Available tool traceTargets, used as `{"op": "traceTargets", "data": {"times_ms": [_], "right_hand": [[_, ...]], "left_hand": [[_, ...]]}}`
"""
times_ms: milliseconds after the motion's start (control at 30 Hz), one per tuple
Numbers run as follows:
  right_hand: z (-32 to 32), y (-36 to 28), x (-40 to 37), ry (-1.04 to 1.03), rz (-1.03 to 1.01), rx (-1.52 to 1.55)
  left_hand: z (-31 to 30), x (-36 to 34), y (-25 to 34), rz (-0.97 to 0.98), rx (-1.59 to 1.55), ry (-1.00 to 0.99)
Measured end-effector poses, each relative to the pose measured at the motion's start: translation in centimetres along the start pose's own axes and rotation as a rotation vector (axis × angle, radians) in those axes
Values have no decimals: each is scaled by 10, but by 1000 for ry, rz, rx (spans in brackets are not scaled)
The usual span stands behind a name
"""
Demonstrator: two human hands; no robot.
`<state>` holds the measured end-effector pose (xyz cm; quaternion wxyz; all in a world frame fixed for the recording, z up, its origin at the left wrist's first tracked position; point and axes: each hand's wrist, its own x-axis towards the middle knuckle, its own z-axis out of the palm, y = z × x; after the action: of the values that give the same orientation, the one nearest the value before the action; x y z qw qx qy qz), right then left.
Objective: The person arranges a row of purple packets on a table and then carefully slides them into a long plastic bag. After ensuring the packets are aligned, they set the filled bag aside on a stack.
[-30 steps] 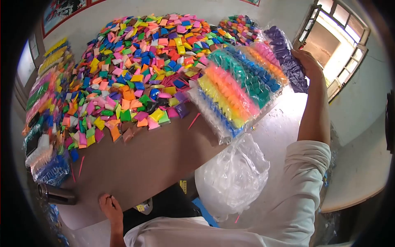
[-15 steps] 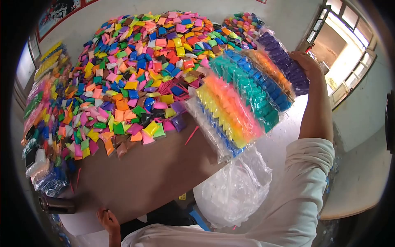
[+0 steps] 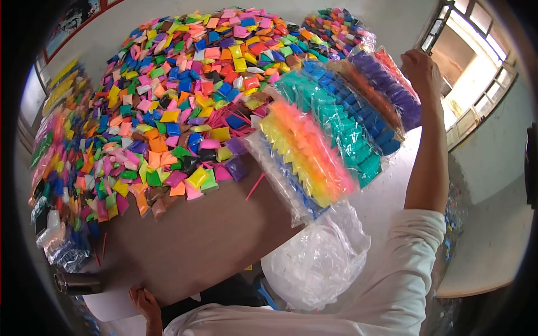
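My right hand (image 3: pixel 421 66) reaches out to the far right, its fingers curled and their tips hidden. It is beside a red strip of packets (image 3: pixel 395 70) in clear film. Next to that lie purple packets (image 3: pixel 386 84), then brown, blue (image 3: pixel 358 103), teal (image 3: pixel 330 126), pink-orange (image 3: pixel 314 148) and yellow rows (image 3: pixel 286 157), each in clear plastic. My left hand (image 3: pixel 145 305) rests at the near edge of the brown table (image 3: pixel 196 246), fingers curled; a dark spot shows between them, too small to name.
A large heap of small coloured packets (image 3: pixel 185 101) covers the table's far part. More bagged packets (image 3: pixel 53 151) line the left side. A dark cylinder (image 3: pixel 78 283) lies at the near left. A clear plastic bag (image 3: pixel 314 263) hangs by the table's front edge.
My right hand has moved up and away from the purple packets, and the red strip beside them now shows. The view has shifted slightly. My left hand stays at the table edge.
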<state>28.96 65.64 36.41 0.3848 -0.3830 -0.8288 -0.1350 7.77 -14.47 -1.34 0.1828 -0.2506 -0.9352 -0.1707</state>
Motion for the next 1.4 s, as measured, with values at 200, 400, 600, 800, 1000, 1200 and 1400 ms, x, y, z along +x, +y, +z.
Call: {"op": "traceTargets", "data": {"times_ms": [200, 400, 600, 800, 1000, 1200, 1400], "right_hand": [[-4, -16, -60, -486, -10, -4], [1, 0, -68, -414, 14, 89], [32, 3, -47, -268, -104, 143], [51, -17, -33, -503, -184, 24], [-1, -77, -43, 12, -123, 180], [-14, -247, -240, -400, -336, 989], [63, -371, -398, -597, -548, 923]], "left_hand": [[-3, 0, 4, -7, 6, -9], [3, -4, -12, 50, 26, -30], [3, 0, -8, 113, -58, 31], [-7, 4, 3, 58, -57, 46], [-10, 9, 13, 14, -75, 73], [-17, 11, 12, 43, -87, 66], [-13, 22, 9, 15, -122, 9]]}}
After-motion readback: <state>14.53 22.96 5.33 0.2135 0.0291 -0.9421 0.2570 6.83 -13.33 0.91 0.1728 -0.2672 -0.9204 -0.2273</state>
